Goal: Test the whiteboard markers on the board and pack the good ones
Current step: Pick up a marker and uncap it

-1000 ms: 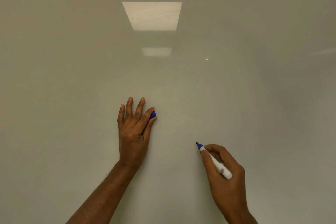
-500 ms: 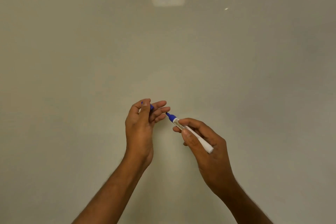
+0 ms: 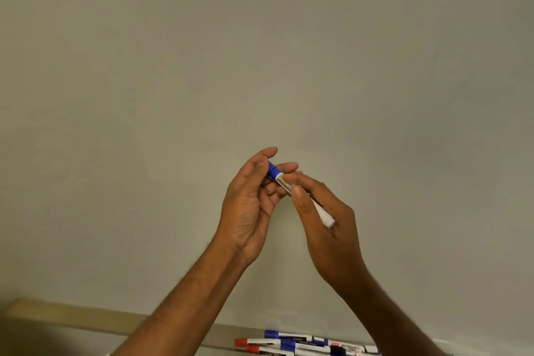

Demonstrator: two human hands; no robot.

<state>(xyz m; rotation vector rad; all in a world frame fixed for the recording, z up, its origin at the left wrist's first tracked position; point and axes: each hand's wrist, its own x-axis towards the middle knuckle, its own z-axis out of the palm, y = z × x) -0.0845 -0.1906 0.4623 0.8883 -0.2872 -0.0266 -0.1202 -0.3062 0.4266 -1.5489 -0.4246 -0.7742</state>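
Against the pale whiteboard (image 3: 260,66), left hand (image 3: 248,208) pinches the blue plastic cap (image 3: 272,171), right hand (image 3: 329,228) grips the slim white marker (image 3: 323,215); likely light, stiff, slick, best held mid-barrel.

Dark print on labels of markers (image 3: 310,347) below whiteboard (image 3: 173,95): too small, too blurred to read.

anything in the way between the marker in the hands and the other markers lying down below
Nothing visible. The left hand grips the cap and the right hand grips the marker. Straight down from there to the other markers there is only bare board.
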